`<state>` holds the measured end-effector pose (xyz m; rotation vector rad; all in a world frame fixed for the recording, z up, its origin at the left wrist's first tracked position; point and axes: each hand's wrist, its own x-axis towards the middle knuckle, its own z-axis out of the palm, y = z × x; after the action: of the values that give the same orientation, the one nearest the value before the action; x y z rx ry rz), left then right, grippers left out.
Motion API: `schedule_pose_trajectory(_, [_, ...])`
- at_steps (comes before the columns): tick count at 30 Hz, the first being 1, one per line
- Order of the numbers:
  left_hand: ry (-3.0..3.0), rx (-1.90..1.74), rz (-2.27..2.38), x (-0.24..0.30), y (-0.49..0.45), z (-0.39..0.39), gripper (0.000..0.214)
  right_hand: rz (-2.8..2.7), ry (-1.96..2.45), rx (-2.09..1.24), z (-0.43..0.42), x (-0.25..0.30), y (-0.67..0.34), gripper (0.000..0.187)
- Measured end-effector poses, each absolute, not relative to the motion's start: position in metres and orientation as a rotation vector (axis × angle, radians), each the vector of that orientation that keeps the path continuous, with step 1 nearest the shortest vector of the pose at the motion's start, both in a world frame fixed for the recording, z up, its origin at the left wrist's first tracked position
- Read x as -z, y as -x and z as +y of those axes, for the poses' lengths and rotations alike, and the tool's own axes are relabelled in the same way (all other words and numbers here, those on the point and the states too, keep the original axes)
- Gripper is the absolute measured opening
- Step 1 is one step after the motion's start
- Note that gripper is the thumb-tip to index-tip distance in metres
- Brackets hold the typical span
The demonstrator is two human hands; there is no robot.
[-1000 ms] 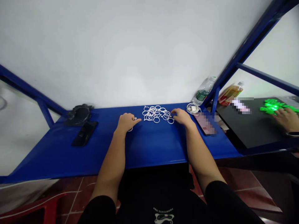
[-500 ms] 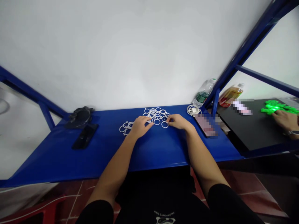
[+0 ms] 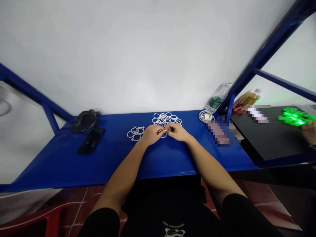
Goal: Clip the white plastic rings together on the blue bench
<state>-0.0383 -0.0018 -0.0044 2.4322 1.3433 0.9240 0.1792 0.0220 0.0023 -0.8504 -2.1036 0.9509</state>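
Between my two hands is a white ring (image 3: 162, 135) with a small knob-like end. My left hand (image 3: 151, 135) pinches its left upper side, and my right hand (image 3: 178, 132) pinches it from the right, fingertips nearly meeting. Just behind my hands lies a heap of several similar white rings (image 3: 168, 116), partly covered by my fingers. A smaller group of white rings (image 3: 134, 134) rests on the blue table (image 3: 163, 161) to the left of my left hand.
At the left lie a black phone (image 3: 91, 141) and a dark round object (image 3: 87, 121). A white cable with charger (image 3: 206, 116), a blurred-out phone (image 3: 219, 132) and a water bottle (image 3: 217, 98) are at right. Another person's hand (image 3: 309, 131) is beside green lit pieces (image 3: 293, 117).
My right hand has moved left from the heap's right edge, bringing a ring to my left hand. Both hands now hold it. The other person's hand has shifted right.
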Motion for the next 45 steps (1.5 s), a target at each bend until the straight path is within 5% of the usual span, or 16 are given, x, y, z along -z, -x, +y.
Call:
schedule_pose_trajectory(10, [-2.531, -0.938, 1.271, 0.008, 0.035, -0.002, 0.020, -2.014, 0.805, -0.886, 0.025, 0.007, -0.169, 0.016])
schedule_pose_trajectory(17, [-2.410, -0.923, 1.556, -0.003, 0.070, 0.010, 0.029, -2.074, 0.988, -0.510, 0.033, 0.005, -0.182, 0.042])
schedule_pose_trajectory(25, [-2.112, -0.474, 2.161, 0.004, 0.140, 0.021, 0.016, -2.234, 1.191, -0.466, 0.044, 0.013, -0.191, 0.029])
schedule_pose_trajectory(29, [-2.070, -0.500, 2.248, 0.007, 0.133, 0.018, 0.028, -2.413, 1.170, -0.432, 0.041, 0.017, -0.185, 0.023])
schedule_pose_trajectory(45, [-2.104, -0.844, 1.582, -0.002, 0.038, -0.004, 0.034, -2.395, 0.780, -0.531, 0.016, 0.007, -0.164, 0.014])
